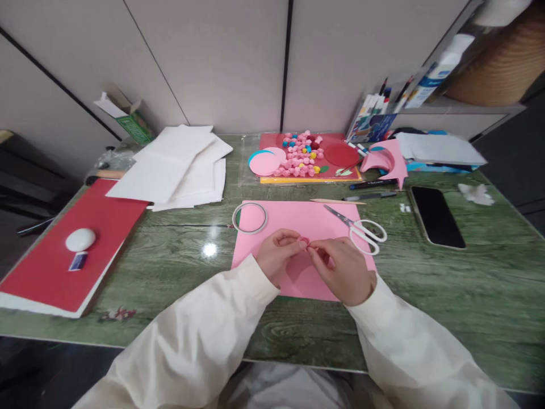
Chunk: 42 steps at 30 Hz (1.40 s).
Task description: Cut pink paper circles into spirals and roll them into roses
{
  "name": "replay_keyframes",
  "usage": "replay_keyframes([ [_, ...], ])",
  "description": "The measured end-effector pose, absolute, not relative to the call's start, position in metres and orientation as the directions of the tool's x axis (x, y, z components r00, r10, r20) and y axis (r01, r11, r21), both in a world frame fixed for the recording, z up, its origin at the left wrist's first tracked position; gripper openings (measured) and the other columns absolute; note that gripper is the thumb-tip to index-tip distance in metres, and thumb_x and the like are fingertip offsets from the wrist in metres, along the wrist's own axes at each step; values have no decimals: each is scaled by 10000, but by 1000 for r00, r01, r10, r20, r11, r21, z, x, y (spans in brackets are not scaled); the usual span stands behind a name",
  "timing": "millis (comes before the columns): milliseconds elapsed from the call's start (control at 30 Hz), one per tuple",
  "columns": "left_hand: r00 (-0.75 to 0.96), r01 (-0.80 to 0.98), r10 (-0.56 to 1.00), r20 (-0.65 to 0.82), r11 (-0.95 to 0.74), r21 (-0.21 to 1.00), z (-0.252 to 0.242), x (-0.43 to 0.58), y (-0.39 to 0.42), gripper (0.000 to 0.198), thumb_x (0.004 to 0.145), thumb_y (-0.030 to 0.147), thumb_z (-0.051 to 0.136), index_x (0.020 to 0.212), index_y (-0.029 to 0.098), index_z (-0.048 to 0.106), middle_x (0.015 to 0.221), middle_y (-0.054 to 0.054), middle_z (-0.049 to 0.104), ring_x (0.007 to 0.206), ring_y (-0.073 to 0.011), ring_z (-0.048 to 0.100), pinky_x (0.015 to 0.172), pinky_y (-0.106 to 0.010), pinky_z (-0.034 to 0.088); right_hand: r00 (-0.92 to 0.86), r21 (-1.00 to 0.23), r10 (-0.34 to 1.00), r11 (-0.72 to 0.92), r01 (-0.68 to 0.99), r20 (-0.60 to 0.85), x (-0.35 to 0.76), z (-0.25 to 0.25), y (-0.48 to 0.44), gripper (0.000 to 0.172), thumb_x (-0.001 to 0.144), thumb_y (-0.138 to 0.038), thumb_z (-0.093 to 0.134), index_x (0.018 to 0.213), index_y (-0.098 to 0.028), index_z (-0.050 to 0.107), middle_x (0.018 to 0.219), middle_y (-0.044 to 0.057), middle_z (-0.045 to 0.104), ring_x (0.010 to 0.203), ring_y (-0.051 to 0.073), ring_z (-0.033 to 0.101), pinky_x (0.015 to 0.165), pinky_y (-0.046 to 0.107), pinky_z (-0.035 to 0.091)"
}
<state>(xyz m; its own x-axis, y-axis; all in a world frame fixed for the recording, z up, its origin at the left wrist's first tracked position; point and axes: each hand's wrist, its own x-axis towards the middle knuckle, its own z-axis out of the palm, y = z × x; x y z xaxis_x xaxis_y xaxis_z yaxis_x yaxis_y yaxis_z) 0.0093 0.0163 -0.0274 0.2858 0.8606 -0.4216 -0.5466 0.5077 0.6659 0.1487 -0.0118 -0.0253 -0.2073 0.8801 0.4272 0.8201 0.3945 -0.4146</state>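
Observation:
My left hand and my right hand meet above a pink sheet of paper. Between the fingertips of both is a small curled strip of pink paper, pinched from either side. Its far end is hidden by the fingers. White-handled scissors lie at the sheet's right edge, just beyond my right hand, blades pointing away to the left. A roll of tape rests flat over the sheet's upper left corner. Along the top edge lies a thin wooden stick.
Small pink, blue and yellow paper pieces sit on a red sheet at the back. White papers and a red sheet lie left, the latter under a white round object. A phone and pens are at right.

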Motion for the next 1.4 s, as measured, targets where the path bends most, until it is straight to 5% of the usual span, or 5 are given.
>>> replay_keyframes([
  [500,326,-582,840,-434,540,608,-29,7,18,253,537,107,717,728,131,553,678,-11,653,643,-86,588,627,-212,403,-69,-587,959,224,778,273,149,-20,-12,158,797,-326,528,818,-184,593,683,15,648,629,144,568,651,285,398],
  [633,319,-588,848,-422,527,614,-27,7,17,241,553,114,712,729,136,549,687,-13,654,648,-83,585,614,-204,398,-41,-901,998,-24,434,-46,149,-14,-8,181,791,-355,510,793,-179,554,653,-2,585,547,111,529,519,236,417],
  [767,335,-589,852,-402,522,617,-25,7,17,232,565,103,703,734,131,546,696,-19,654,659,-88,586,634,-214,402,-109,-976,979,-158,150,-175,149,-11,-4,174,737,-336,575,739,-166,537,582,-36,510,468,75,462,432,204,374],
  [1133,335,-567,847,-412,530,630,-27,8,15,267,543,132,723,739,140,541,691,-18,651,635,-96,581,615,-234,397,-86,-974,974,-214,-71,-208,147,-15,-5,225,660,-287,666,696,-183,470,632,-45,499,492,62,464,418,181,375],
  [1400,318,-564,842,-436,537,627,-24,9,15,289,509,140,742,718,130,542,660,-11,641,596,-87,569,617,-237,401,-35,-993,993,-107,57,-109,145,-18,-6,182,672,-284,657,739,-181,524,688,-9,546,595,98,515,516,211,447],
])
